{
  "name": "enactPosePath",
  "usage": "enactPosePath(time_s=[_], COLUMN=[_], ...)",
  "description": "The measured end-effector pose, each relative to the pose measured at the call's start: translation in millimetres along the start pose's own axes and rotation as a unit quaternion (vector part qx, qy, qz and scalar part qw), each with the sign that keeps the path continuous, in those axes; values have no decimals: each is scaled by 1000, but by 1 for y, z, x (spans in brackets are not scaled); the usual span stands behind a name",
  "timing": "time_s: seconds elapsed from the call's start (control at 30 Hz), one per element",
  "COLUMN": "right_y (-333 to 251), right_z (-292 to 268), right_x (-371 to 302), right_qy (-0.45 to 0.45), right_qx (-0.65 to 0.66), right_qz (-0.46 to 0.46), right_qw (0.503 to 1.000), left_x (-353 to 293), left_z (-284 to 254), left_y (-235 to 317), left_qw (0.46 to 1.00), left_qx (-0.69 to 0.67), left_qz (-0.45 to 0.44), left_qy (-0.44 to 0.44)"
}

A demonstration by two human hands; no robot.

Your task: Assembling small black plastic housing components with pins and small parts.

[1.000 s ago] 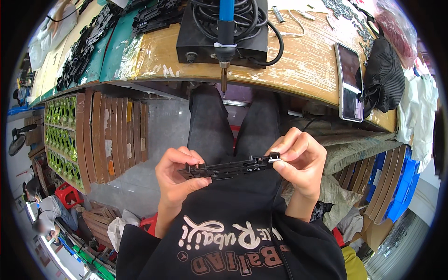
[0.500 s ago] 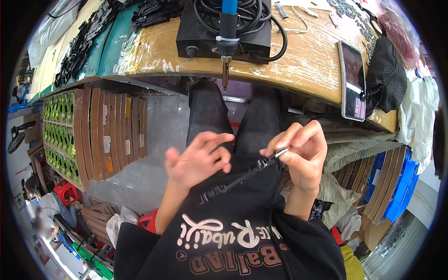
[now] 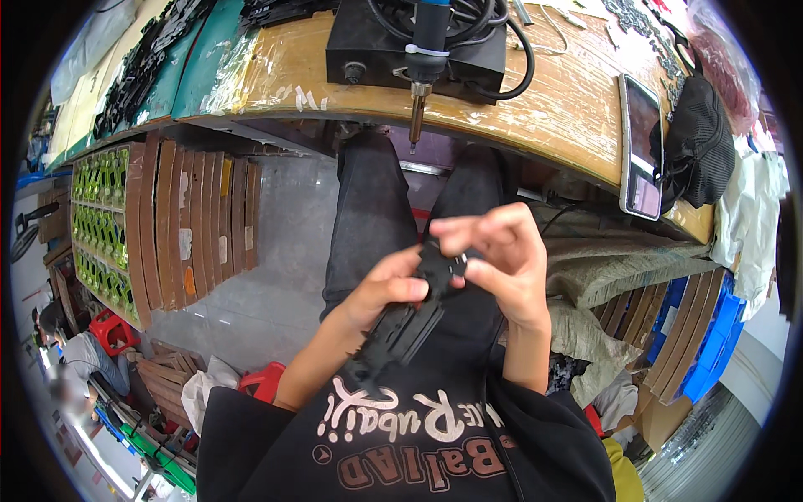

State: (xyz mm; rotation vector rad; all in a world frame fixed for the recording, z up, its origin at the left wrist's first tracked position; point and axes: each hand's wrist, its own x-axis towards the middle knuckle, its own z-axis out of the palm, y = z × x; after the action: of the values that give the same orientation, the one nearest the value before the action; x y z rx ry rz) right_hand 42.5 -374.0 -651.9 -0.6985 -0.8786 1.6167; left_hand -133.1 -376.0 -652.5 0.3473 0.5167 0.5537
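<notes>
Over my lap I hold a long black plastic part (image 3: 403, 325), its ribbed broad face turned up and its lower end near my shirt. My left hand (image 3: 378, 291) grips it near the upper end, the thumb lying across the face and the other fingers mostly hidden beneath. At that same end, my right hand (image 3: 508, 263) pinches the part between thumb and forefinger, its fingers blurred by motion. A small shiny metal piece (image 3: 459, 264) shows by the right thumb. Beyond my knees, a blue-and-black hand tool with a metal tip (image 3: 418, 105) hangs point down at the bench edge.
On the wooden bench (image 3: 569, 117) are a black control box (image 3: 360, 46) with coiled cable, a phone (image 3: 642, 146) and a black mesh pouch (image 3: 701, 142). Dark plastic parts (image 3: 150, 71) are piled at left. Stacked trays (image 3: 196, 222) stand left of my legs, sacks (image 3: 594, 326) at right.
My left hand, open half a second ago, has moved right and taken hold of the black part. The part has turned from its thin edge to its broad face. My right hand has shifted left.
</notes>
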Motion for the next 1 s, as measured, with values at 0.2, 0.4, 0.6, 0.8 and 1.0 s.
enactPosePath(time_s=[0.2, 0.4, 0.6, 0.8, 1.0], right_y=[-3, -7, -5, -6, -5], right_z=[-4, 9, 11, 14, 16], right_x=[-1, -4, 0, 2, 3], right_qy=[41, -14, 14, 21, 18], right_qx=[-59, 25, 41, 40, 45], right_qz=[231, 295, 266, 256, 251], right_qw=[970, 955, 963, 966, 967], left_x=[15, 30, 36, 36, 34], left_z=[-2, 0, -3, -3, -2], left_y=[10, 21, 26, 30, 32], left_qw=[929, 921, 921, 923, 925], left_qx=[176, 191, 179, 181, 179], left_qz=[234, 247, 254, 254, 255], left_qy=[224, 233, 235, 225, 217])
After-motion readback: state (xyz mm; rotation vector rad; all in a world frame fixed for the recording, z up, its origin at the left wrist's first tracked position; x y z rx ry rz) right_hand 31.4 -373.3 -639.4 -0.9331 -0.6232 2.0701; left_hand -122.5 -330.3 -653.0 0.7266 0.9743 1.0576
